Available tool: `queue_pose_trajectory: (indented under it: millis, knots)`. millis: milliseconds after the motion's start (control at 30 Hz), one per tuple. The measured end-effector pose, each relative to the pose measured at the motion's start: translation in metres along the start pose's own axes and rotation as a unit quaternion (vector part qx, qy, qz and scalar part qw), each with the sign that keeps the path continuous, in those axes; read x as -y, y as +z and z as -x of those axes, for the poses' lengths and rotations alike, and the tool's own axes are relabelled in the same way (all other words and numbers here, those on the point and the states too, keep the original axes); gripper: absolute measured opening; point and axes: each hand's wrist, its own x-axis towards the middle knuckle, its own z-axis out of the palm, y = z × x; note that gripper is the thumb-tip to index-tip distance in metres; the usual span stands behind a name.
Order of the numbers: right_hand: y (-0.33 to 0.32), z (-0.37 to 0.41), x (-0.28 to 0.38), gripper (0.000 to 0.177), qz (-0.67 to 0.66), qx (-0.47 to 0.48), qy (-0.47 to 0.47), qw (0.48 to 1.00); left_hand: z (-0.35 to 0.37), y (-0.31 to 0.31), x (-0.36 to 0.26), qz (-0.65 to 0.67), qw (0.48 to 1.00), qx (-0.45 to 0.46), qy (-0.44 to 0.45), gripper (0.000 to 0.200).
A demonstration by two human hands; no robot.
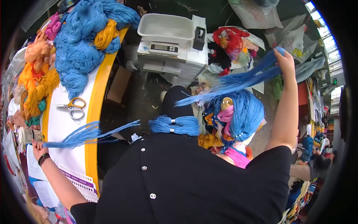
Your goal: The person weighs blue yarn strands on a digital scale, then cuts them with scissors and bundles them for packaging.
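Observation:
My left hand (pixel 40 150) is stretched out to the left over the table, closed around one end of a bundle of blue yarn (pixel 80 137). Its loose strands trail right, toward my lap. Raised at the far right, my right hand (pixel 285 61) grips another bundle of blue yarn (pixel 242 79), whose strands spread out to the left, slightly blurred. Across my lap lie blue yarn hanks (pixel 173 125) with white bands round their middles. A thick blue skein (pixel 248 114) drapes over a colourful pile at my right. Scissors (pixel 72 107) with a yellow and a grey handle rest on the table.
The white table (pixel 61 123) has a yellow edge and carries a blue yarn heap (pixel 80 44) and orange yarn (pixel 35 80). Ahead stands a digital scale (pixel 164 46) with a white tray. Plastic bags (pixel 257 13) lie beyond. A person (pixel 317 164) is at the far right.

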Motion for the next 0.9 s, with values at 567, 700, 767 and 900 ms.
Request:
queue_pose_trajectory:
  millis: [567, 700, 767, 900]
  knots:
    - [-0.038, -0.013, 0.148, 0.016, -0.426, -0.001, -0.129, 0.896, 0.209, 0.199, 0.175, -0.088, 0.846, 0.48, -0.217, 0.041]
    - [-0.034, -0.051, 0.181, 0.013, -0.512, 0.094, -0.166, 0.838, 0.26, 0.199, 0.25, -0.196, 0.855, 0.437, -0.199, 0.036]
    - [-0.012, -0.027, 0.234, 0.015, -0.502, 0.006, -0.162, 0.85, 0.287, 0.203, 0.283, -0.239, 0.848, 0.437, -0.181, 0.034]
    - [0.008, -0.069, 0.298, 0.016, -0.558, 0.014, -0.173, 0.811, 0.293, 0.191, 0.318, -0.286, 0.823, 0.434, -0.229, 0.034]
